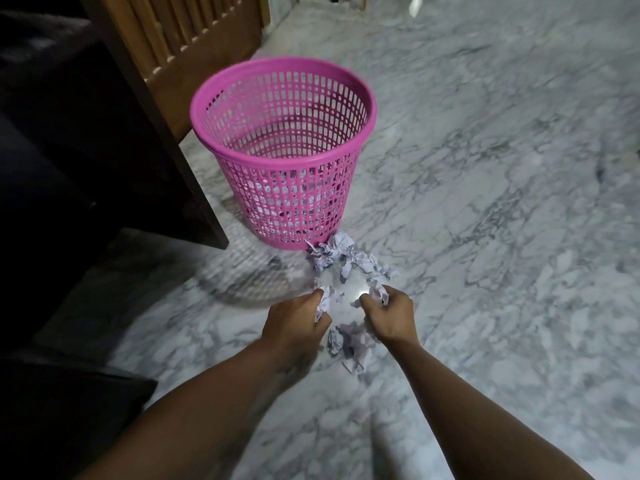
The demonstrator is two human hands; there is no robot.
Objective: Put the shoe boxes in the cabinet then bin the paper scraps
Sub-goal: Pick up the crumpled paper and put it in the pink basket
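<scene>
below, both arms reach down over the marble floor (485, 202). left hand (294, 318): fingers curled round a crumpled paper scrap (323, 303), which shows white past the knuckles. right hand (389, 315): fingers likewise closed on a second scrap (378, 293). the two hands sit near each other, each gathering its own piece, probably so that one lift carries two scraps at once.

pink bin (284, 150): a perforated plastic basket standing upright on the floor just beyond the hands, beside a wooden cabinet panel (180, 64). white paper shows through the holes low in its wall, so some scraps appear to be inside already. its open mouth faces up and lies within easy reach, which suits a short lift and drop.

loose scraps: one cluster (341, 256) lies on the floor touching the foot of the bin; another (349, 346) lies between the two wrists.

no shoe boxes are in view, so the work seems to be in its second part, the binning of paper, with several pieces still on the floor.
</scene>
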